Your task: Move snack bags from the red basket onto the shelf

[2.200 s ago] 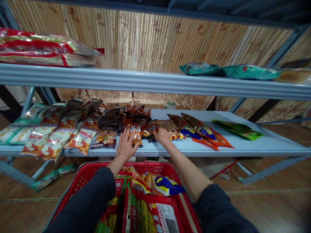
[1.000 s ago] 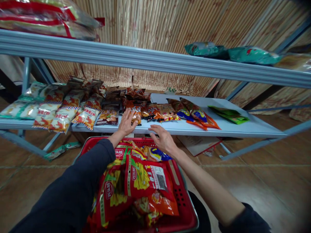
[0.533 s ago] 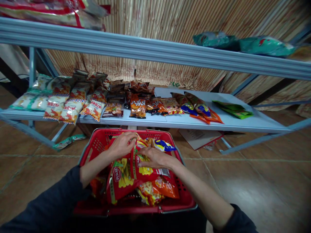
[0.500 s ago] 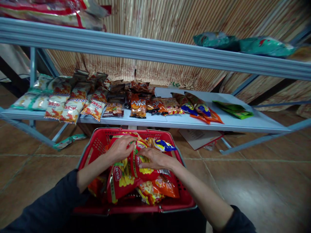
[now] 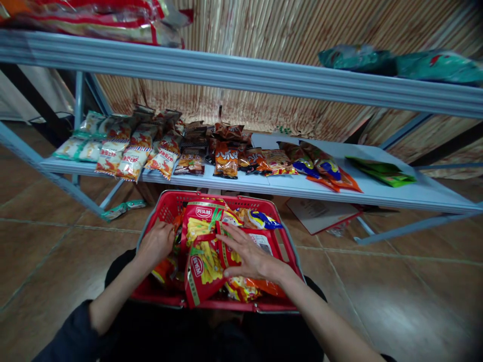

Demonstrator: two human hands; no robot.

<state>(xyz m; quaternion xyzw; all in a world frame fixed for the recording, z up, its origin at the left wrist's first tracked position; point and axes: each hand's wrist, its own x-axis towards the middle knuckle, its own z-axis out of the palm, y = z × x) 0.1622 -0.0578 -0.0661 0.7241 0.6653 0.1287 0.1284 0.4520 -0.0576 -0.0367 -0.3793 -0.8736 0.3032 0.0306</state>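
Note:
A red plastic basket (image 5: 162,208) sits in front of me, piled with snack bags. My left hand (image 5: 156,245) reaches into its left side, fingers curled down among the bags; what they grip is hidden. My right hand (image 5: 247,254) lies open, fingers spread flat on a red bag of fries-like snacks (image 5: 202,261). Another red bag (image 5: 199,218) stands behind it, and a blue and yellow bag (image 5: 260,219) lies at the basket's far end.
A low grey shelf (image 5: 287,185) ahead holds rows of snack bags: white and red ones (image 5: 130,161) at left, an orange one (image 5: 226,160) mid, green ones (image 5: 381,172) at right. An upper shelf (image 5: 241,75) carries more bags. A loose packet (image 5: 121,208) lies on the tiled floor.
Both hands left the shelf and came down into the basket. My left hand has shifted from the bags' top to the basket's left side; my right hand stays on the red bag.

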